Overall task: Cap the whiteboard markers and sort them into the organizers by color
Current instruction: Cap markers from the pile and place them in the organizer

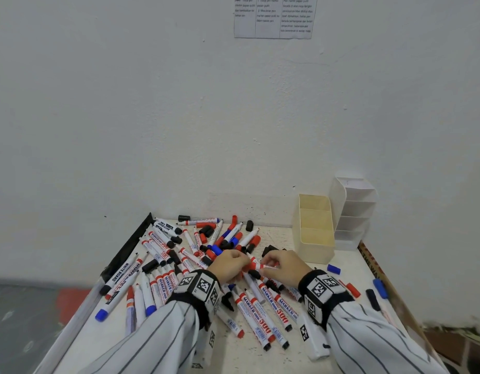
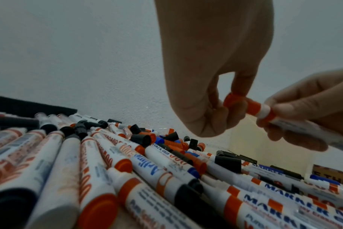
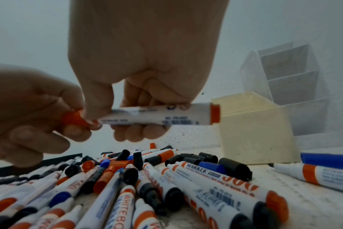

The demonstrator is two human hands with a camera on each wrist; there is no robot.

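My right hand (image 1: 269, 264) grips a white whiteboard marker with red bands (image 3: 157, 114) level above the pile. My left hand (image 1: 242, 261) pinches a red cap (image 2: 234, 101) at the marker's tip end. The cap meets the marker's red collar (image 2: 252, 106), and fingers hide how far it is seated. Both hands hover mid-table over the heap of markers (image 1: 195, 265). The cream organizer (image 1: 314, 225) and the white tiered organizer (image 1: 352, 206) stand at the back right, and no markers show in their compartments.
Red, blue and black markers and loose caps cover the table's left and middle. A blue cap (image 1: 333, 269), a red cap (image 1: 352, 290) and a black cap (image 1: 373, 299) lie at the right. A black strip (image 1: 131, 244) lines the left edge. The wall is close behind.
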